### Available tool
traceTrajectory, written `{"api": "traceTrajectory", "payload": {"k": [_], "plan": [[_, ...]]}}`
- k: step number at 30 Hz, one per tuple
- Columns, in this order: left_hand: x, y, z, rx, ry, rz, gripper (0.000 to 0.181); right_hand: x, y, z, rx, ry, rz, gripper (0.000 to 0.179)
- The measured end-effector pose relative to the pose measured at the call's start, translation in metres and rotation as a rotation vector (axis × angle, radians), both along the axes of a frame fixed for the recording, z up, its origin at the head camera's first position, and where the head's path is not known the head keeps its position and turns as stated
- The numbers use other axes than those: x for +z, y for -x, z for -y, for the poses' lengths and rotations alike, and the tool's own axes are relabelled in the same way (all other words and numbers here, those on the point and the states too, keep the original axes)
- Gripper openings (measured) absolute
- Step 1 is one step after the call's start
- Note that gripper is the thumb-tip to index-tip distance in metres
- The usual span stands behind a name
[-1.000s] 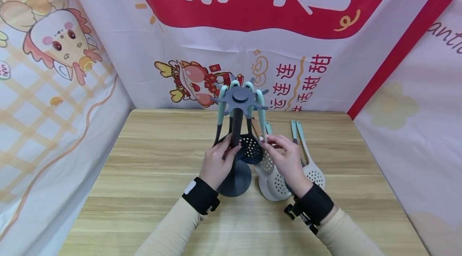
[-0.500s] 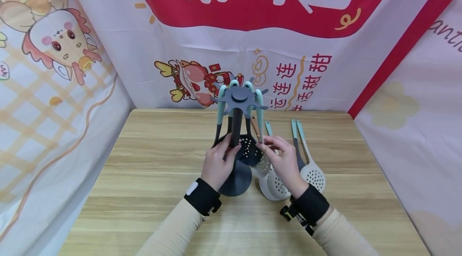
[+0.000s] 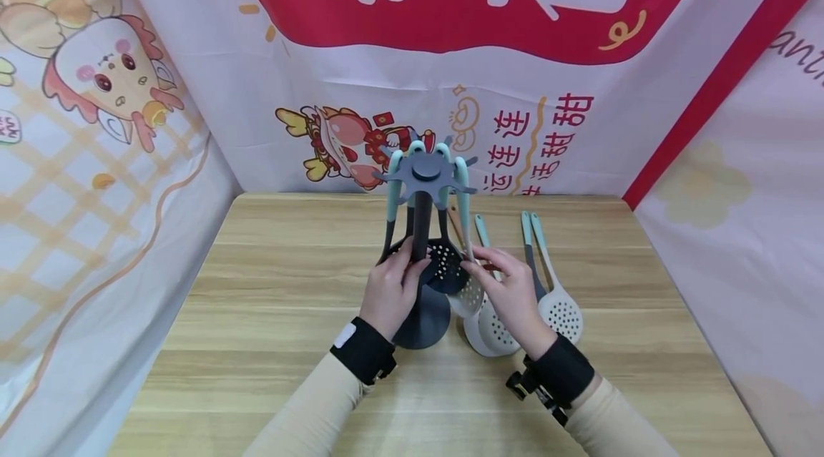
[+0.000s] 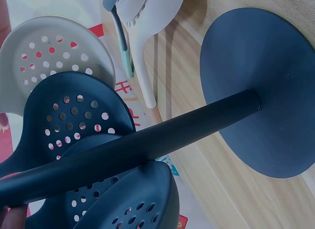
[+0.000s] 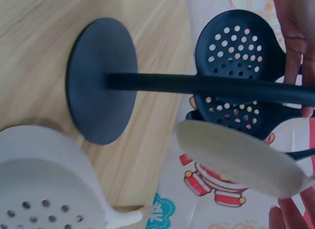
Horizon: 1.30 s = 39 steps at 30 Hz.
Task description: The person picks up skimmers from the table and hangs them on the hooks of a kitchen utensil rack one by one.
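Observation:
A dark utensil stand (image 3: 426, 169) with a hooked top rises from its round base (image 5: 101, 81). My left hand (image 3: 389, 292) grips its post between thumb and fingers. Several utensils with mint handle ends hang from the hooks, among them a dark skimmer (image 3: 448, 267) full of round holes. At the stand's right side hangs a light grey skimmer (image 4: 54, 56). My right hand (image 3: 511, 292) pinches the lower part of its handle. In the right wrist view that skimmer's head (image 5: 238, 157) appears nearly edge-on, in front of the dark skimmers.
On the wooden table (image 3: 270, 300), light grey utensils (image 3: 492, 332) lie partly under my right hand. Farther right lies another light grey skimmer (image 3: 561, 315), beside a dark-shafted utensil (image 3: 536, 274). A brown handle (image 3: 454, 221) shows behind the stand. Printed cloth (image 3: 244, 121) hangs behind the table.
My right hand has shifted slightly left and down, and the light grey skimmer's head has swung a little toward the post. My left hand has kept its grip in nearly the same place.

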<state>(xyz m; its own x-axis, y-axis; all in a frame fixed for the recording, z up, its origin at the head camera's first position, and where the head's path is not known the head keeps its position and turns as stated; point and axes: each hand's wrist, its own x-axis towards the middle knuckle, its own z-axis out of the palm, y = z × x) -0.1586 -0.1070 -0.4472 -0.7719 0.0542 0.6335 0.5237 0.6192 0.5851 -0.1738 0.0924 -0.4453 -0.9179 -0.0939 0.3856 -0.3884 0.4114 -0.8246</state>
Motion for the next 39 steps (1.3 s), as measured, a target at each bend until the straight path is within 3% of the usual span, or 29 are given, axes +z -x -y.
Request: {"api": "traceTrajectory", "payload": {"k": [13,21,39], "plan": [[-0.002,0.001,0.001,-0.002,-0.014,0.01,0.026,-0.017,0.004,-0.018,0.019,0.015,0.133,0.033],[-0.002,0.0,0.0,-0.001,-0.013,0.003,0.025,-0.025,0.012,-0.035,-0.047,-0.009,0.118,0.031],[-0.002,-0.001,-0.002,-0.002,-0.02,0.011,0.025,-0.061,0.019,-0.075,-0.163,-0.289,0.272,0.047]]}}
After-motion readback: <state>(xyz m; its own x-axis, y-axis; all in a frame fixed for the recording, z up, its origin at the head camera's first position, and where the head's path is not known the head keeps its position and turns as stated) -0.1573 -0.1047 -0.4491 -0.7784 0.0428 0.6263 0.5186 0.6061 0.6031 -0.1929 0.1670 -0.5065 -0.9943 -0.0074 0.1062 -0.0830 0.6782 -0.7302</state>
